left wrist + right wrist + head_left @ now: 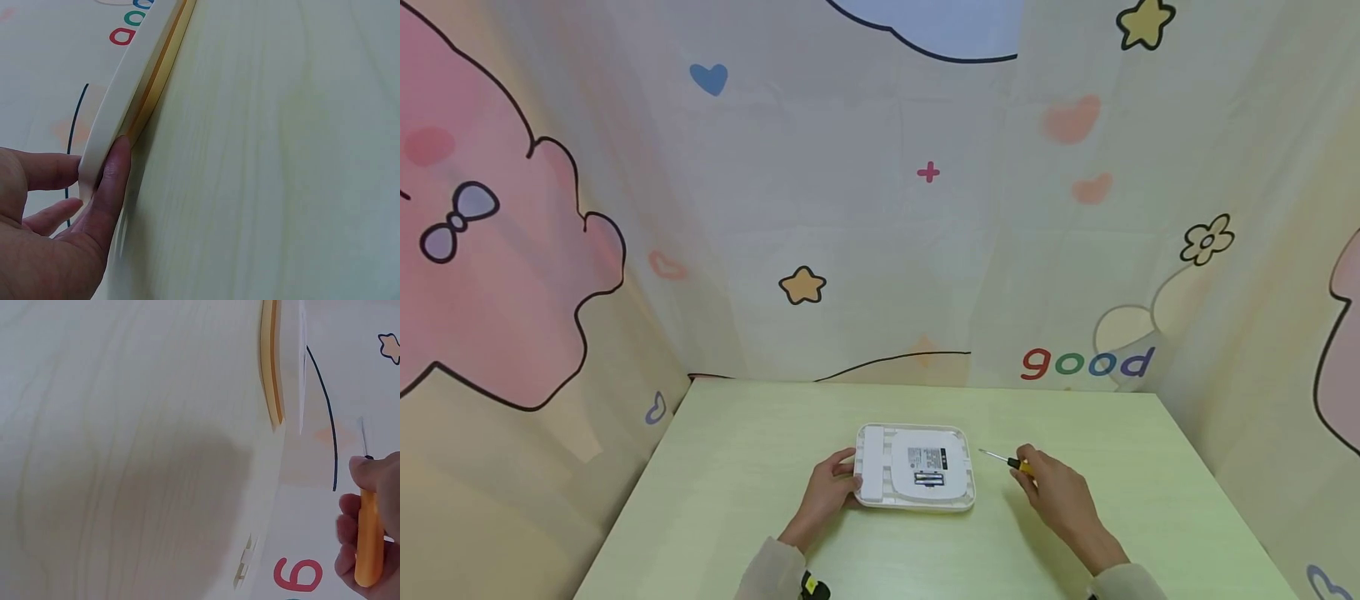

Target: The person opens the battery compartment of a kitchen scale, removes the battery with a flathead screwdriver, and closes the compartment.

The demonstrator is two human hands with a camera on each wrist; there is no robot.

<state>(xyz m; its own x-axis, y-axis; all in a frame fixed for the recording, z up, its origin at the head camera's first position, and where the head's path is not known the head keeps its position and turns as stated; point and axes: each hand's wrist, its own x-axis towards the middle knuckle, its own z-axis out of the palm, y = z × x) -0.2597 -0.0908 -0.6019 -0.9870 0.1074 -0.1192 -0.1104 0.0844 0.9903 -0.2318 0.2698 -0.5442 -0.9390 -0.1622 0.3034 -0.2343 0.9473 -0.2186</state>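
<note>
A flat white device (880, 500) with rounded corners lies on the table, its back facing up. Its raised middle carries a printed label (923, 457) and an uncovered slot with batteries (928, 478). My left hand (829, 490) pinches the device's left edge; in the left wrist view, the device's rim (112, 119) sits between thumb and fingers. To the right of the device, my right hand (1060, 493) grips a screwdriver (370, 540) by its yellow handle. The thin metal shaft points left toward the device, its tip apart from it.
Pale wood-grain table (730, 467) surrounds the device. Behind it hangs a printed cloth (865, 208) with stars, hearts and the word "good"; similar cloth covers both sides. A black and yellow item (814, 586) shows at the left sleeve.
</note>
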